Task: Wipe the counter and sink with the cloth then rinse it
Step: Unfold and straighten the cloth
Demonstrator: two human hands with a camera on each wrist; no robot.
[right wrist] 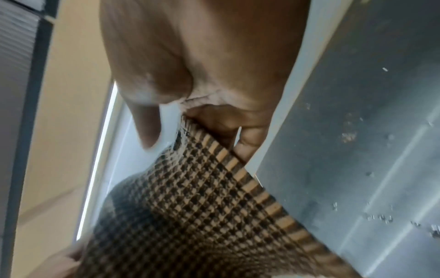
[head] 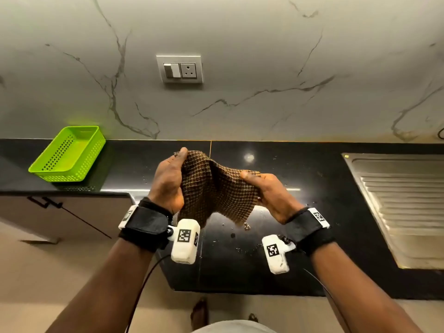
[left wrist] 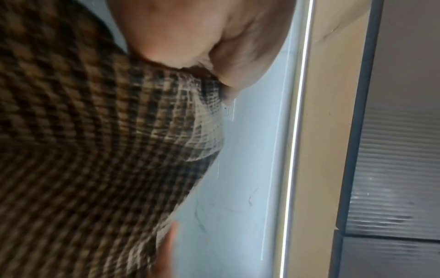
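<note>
A brown checked cloth hangs spread between both hands above the black counter. My left hand pinches its upper left corner, thumb on top. The right hand pinches the upper right edge. In the left wrist view the cloth fills the left side, its corner caught under the left hand. Seen from the right wrist, the cloth hangs from the right hand. The steel sink drainboard lies at the right. Small water drops dot the counter below the cloth.
A lime green plastic basket sits on the counter's far left. A switch and socket plate is on the marble wall behind. The counter's front edge steps back at the left, above a cabinet.
</note>
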